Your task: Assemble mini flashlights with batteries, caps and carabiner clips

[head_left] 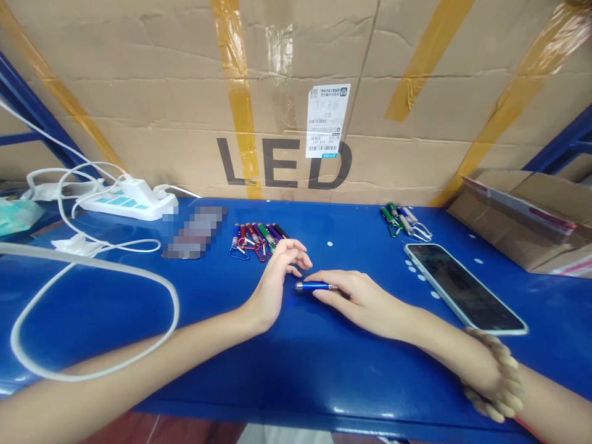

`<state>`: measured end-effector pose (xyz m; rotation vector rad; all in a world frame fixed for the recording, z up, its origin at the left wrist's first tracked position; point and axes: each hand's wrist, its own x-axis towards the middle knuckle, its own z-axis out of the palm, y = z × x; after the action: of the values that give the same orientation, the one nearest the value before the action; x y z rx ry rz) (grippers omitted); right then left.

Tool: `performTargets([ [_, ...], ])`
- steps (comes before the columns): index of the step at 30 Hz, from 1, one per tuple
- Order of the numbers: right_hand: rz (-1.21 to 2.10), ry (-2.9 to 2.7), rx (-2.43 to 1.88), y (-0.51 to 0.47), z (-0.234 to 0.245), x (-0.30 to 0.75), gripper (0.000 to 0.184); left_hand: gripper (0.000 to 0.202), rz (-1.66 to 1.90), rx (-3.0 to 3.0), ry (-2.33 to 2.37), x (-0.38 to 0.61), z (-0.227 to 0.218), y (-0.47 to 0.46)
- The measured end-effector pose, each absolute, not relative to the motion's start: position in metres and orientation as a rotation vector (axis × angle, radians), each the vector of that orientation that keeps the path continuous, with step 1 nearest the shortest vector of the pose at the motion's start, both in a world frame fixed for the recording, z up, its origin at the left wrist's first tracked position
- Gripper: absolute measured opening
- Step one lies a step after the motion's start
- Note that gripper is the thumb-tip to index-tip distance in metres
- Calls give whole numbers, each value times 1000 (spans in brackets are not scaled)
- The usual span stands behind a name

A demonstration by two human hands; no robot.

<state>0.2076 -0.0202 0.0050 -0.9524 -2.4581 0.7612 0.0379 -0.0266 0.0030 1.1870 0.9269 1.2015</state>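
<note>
Between finger and thumb of my right hand is a small blue keychain flashlight, lying level with its lens end pointing left. My left hand is held on edge just left of that end, fingers apart and slightly curved, holding nothing. Beyond the left hand, a row of flashlights in several colours lies side by side, some with carabiner clips. A second cluster of flashlights, green and silver-blue, lies at the back right.
A phone lies face up at the right, near an opened cardboard box. On the left are a white power strip and looping white cable. A blurred-out flat item lies behind. A large LED carton backs the blue table.
</note>
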Motion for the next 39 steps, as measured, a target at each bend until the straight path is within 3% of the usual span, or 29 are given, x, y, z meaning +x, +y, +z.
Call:
performTargets([
  [28, 657, -2546, -870, -25, 6, 208, 26, 16, 1147, 1219, 984, 40, 7, -27],
  [39, 681, -2580, -937, -23, 4, 210, 33, 16, 1164, 1215, 960, 39, 4, -25],
])
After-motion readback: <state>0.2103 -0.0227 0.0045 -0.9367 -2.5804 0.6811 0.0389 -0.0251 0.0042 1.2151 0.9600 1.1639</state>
